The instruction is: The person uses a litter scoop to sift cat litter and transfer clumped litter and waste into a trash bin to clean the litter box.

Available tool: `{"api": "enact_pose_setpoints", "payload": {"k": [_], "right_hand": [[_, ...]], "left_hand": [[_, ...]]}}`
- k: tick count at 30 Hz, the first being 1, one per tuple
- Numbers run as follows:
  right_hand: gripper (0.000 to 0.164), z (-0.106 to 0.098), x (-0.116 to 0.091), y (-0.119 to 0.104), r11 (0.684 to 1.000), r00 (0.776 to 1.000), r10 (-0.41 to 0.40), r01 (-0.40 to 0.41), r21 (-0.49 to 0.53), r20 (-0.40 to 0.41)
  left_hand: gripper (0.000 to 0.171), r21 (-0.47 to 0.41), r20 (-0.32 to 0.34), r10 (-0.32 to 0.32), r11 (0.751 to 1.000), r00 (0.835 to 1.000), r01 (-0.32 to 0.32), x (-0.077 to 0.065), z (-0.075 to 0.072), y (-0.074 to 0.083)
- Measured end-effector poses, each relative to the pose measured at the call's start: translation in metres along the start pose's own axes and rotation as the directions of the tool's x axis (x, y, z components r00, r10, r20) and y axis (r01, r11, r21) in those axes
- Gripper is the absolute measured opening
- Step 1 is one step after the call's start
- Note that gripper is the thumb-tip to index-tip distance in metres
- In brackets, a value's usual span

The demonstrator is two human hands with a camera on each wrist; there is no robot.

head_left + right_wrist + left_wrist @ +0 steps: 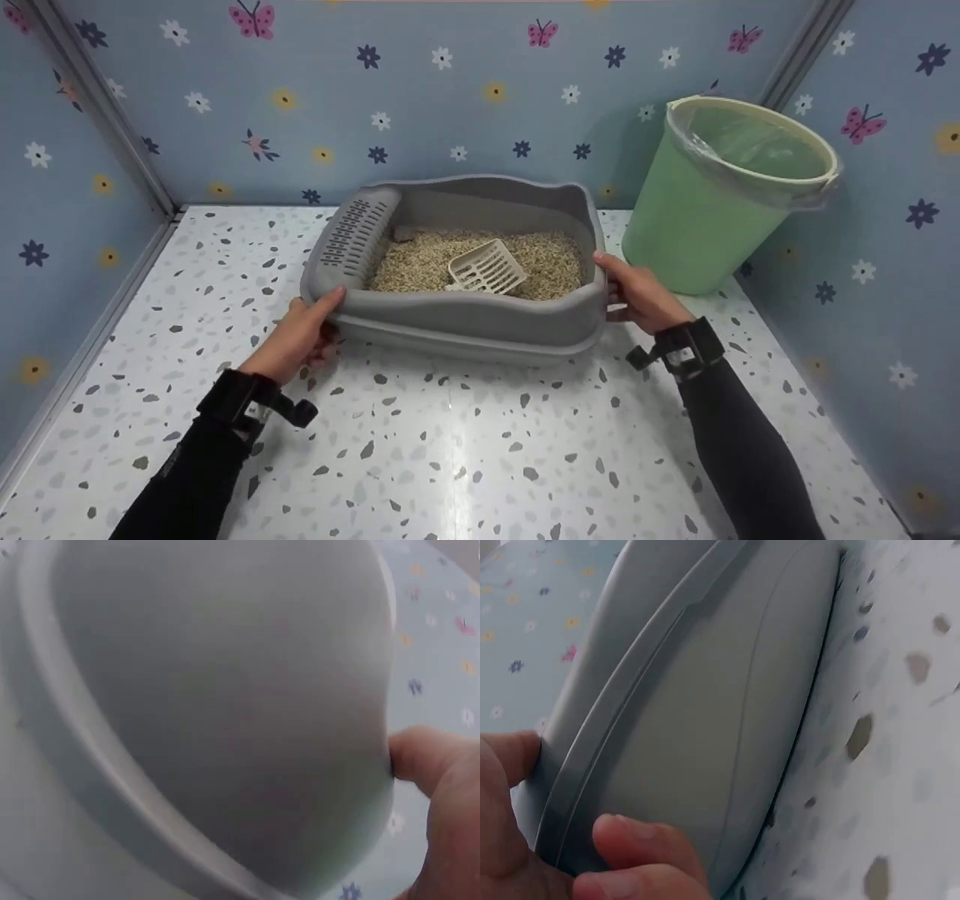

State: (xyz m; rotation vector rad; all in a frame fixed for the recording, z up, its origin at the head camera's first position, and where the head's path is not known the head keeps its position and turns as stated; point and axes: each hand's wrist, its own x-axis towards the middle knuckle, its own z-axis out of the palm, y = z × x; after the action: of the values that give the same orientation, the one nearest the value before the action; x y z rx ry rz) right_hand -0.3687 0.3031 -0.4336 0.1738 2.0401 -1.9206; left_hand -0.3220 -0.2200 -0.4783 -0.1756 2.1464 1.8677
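A grey litter box [465,319] stands against the patterned back wall, a slotted step [354,229] along its left end. Tan granular litter [555,259] covers its floor, and a beige litter scoop [489,271] lies on top with its handle mostly hidden behind the front rim. My left hand [296,341] grips the box's front left corner, thumb on the upper edge and fingers curled below the ledge. At the right end, my right hand [643,296] holds the box with the thumb at the rim. The left wrist view shows the box's side [682,735] close to the speckled floor.
A green trash bin [697,217] with a clear plastic liner stands in the back right corner, close beyond the right hand. Flower-and-butterfly wall panels [450,90] enclose the back and both sides. Speckled white flooring [450,442] stretches in front of the box.
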Motion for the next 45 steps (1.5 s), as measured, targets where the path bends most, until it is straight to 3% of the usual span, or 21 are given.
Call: {"api": "enact_pose_setpoints", "payload": {"k": [3, 6, 9, 14, 17, 19, 23, 26, 31, 33, 35, 38, 42, 45], "right_hand": [[0.051, 0.021, -0.023, 0.005, 0.997, 1.0, 0.028, -0.028, -0.078, -0.005], [0.052, 0.029, -0.03, 0.004, 0.992, 1.0, 0.017, -0.014, -0.129, 0.025], [0.061, 0.021, -0.011, -0.003, 0.993, 0.998, -0.065, 0.065, -0.099, 0.009], [0.081, 0.0, 0.039, -0.014, 0.975, 0.978, -0.204, 0.2, -0.092, -0.037], [0.078, -0.007, 0.056, -0.011, 0.969, 0.974, -0.226, 0.225, -0.101, -0.004], [0.071, -0.007, 0.059, -0.006, 0.969, 0.974, -0.228, 0.228, -0.091, 0.011], [0.062, 0.002, 0.05, -0.001, 0.969, 0.971, -0.238, 0.239, -0.067, 0.025], [0.068, 0.016, 0.034, 0.001, 0.972, 0.975, -0.222, 0.223, -0.073, 0.018], [0.087, 0.055, -0.008, 0.011, 0.947, 0.97, -0.199, 0.153, -0.284, -0.141], [0.09, 0.069, -0.026, 0.014, 0.921, 0.963, -0.192, 0.11, -0.374, -0.19], [0.09, 0.077, -0.037, 0.014, 0.907, 0.964, -0.189, 0.1, -0.409, -0.185], [0.091, 0.073, -0.036, 0.009, 0.936, 0.978, -0.183, 0.142, -0.322, -0.099], [0.081, 0.054, -0.013, -0.003, 0.976, 0.981, -0.195, 0.196, -0.098, 0.019], [0.077, 0.046, -0.002, -0.003, 0.976, 0.976, -0.215, 0.216, -0.043, 0.027]], "left_hand": [[0.063, -0.052, -0.073, 0.017, 0.998, 0.997, -0.021, 0.022, -0.014, 0.003], [0.068, -0.054, -0.167, 0.007, 0.998, 0.986, -0.016, 0.03, -0.012, 0.007], [0.092, -0.023, -0.166, -0.012, 1.0, 0.986, 0.008, 0.018, 0.01, 0.009], [0.124, -0.007, -0.073, -0.023, 1.0, 0.997, 0.023, -0.011, 0.066, 0.012], [0.118, -0.049, -0.055, -0.011, 0.999, 0.998, 0.009, -0.019, 0.088, 0.015], [0.109, -0.083, -0.06, -0.008, 0.997, 0.998, 0.003, -0.02, 0.095, 0.017], [0.093, -0.13, -0.088, 0.002, 0.991, 0.996, -0.013, -0.011, 0.089, 0.021], [0.101, -0.12, -0.092, 0.001, 0.993, 0.996, -0.012, -0.001, 0.073, 0.022], [0.118, -0.146, -0.089, -0.02, 0.989, 0.996, 0.007, 0.013, 0.044, 0.024], [0.12, -0.149, -0.089, -0.019, 0.989, 0.996, 0.006, 0.014, 0.039, 0.025], [0.117, -0.119, -0.091, -0.005, 0.993, 0.996, -0.006, 0.009, 0.039, 0.026], [0.114, -0.048, -0.072, 0.025, 0.998, 0.997, -0.028, -0.006, 0.047, 0.029], [0.12, 0.022, -0.037, 0.027, 0.999, 0.999, -0.026, -0.026, 0.061, 0.033], [0.124, 0.036, -0.043, 0.019, 0.999, 0.999, -0.017, -0.03, 0.069, 0.032]]}}
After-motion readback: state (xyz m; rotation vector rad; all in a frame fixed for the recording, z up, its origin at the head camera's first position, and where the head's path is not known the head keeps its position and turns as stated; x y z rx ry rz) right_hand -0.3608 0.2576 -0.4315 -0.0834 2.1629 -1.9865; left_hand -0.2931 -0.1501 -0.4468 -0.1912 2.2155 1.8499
